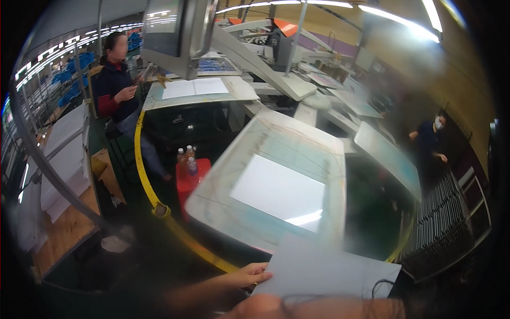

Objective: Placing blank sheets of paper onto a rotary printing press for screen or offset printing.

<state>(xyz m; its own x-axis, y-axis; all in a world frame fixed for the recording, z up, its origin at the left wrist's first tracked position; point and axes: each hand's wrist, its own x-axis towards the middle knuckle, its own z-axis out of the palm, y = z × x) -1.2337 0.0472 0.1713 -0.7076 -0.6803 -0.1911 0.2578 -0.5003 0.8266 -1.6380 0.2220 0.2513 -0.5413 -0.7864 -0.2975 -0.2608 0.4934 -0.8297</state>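
Note:
At the lower middle, my left hand (252, 274) is closed on the left edge of a white sheet (329, 268), its thumb lying on top. My right forearm crosses in front of the sheet along the bottom rim. The blurred right hand (259, 307) shows near the sheet's lower left part, its fingers hidden. A thin dark cord or strap (378, 283) shows over the sheet's right end. Just beyond, another white sheet (279, 191) lies flat on the pale, stained pallet (303, 142) of a large multi-armed machine, apart from the held one.
A curved yellow rail (139, 159) runs round the machine. Bottles stand on a red stool (183, 187) inside it. Sheet stacks (66, 170) lie on a wooden table at left. A co-worker (118, 85) stands far left, another (429, 135) far right by a slatted rack (435, 226). A monitor (164, 26) hangs overhead.

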